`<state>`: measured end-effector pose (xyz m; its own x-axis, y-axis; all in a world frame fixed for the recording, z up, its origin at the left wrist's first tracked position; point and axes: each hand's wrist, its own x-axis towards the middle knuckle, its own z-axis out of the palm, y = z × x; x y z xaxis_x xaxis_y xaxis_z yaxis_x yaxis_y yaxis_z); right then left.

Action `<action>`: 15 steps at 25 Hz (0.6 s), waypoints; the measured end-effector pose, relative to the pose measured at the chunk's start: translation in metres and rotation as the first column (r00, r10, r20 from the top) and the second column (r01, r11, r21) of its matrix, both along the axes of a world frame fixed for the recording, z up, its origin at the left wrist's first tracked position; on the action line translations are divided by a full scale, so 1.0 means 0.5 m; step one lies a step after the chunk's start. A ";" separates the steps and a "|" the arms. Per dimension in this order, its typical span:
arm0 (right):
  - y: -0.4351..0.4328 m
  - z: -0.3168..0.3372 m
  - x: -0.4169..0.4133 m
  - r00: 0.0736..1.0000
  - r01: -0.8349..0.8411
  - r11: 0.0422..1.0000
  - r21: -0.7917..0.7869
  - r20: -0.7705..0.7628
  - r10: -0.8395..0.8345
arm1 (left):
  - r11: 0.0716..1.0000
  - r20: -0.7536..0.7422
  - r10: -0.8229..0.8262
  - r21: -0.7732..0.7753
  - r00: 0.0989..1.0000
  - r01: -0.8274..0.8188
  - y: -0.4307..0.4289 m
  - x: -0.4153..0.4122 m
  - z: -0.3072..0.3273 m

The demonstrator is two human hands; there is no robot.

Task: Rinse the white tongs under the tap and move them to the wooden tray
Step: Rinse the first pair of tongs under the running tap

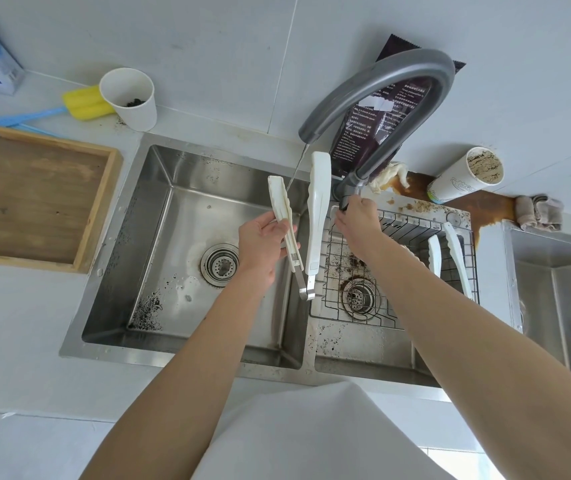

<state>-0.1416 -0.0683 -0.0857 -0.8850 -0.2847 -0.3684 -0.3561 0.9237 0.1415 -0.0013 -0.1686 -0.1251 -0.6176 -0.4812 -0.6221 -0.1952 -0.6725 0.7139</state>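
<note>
My left hand (pixel 263 244) grips one arm of the white tongs (pixel 318 209) over the divider of the double sink. The tongs stand spread, tips up, with the metal hinge at the bottom. A thin stream of water (pixel 297 169) falls from the grey tap spout (pixel 381 88) between the two arms. My right hand (pixel 357 218) holds the tap handle at the tap's base. The wooden tray (pixel 98 209) lies on the counter to the left of the sink and holds nothing.
A second pair of white tongs (pixel 454 258) leans in the wire rack (pixel 357 271) in the right basin. Dark grounds speckle the left basin (pixel 180 237). Two paper cups (pixel 131 98) (pixel 467 174), a yellow sponge brush, a dark packet and a brown spill line the back counter.
</note>
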 end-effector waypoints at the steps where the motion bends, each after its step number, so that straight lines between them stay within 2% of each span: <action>1: 0.001 0.001 -0.005 1.000 -0.004 1.000 -0.007 -0.011 0.004 | 1.000 -0.001 0.000 -0.001 1.000 0.000 0.000 0.000 0.000; 6: 0.007 -0.002 -0.004 0.996 -0.094 0.995 0.026 0.000 0.094 | 1.000 -0.004 0.007 -0.010 1.000 -0.007 -0.003 -0.001 0.002; 12: 0.009 -0.009 -0.013 0.982 -0.143 0.989 -0.033 -0.133 0.137 | 1.000 -0.008 0.008 -0.010 1.000 -0.008 0.000 -0.001 0.002; 14: 0.011 -0.008 -0.008 0.993 -0.111 0.993 -0.036 -0.043 0.109 | 1.000 -0.012 0.008 -0.008 1.000 -0.008 0.003 0.000 0.002; 15: 0.010 -0.013 -0.007 0.986 -0.162 0.987 0.010 -0.044 0.162 | 1.000 -0.012 0.008 -0.006 1.000 -0.008 0.004 0.000 0.001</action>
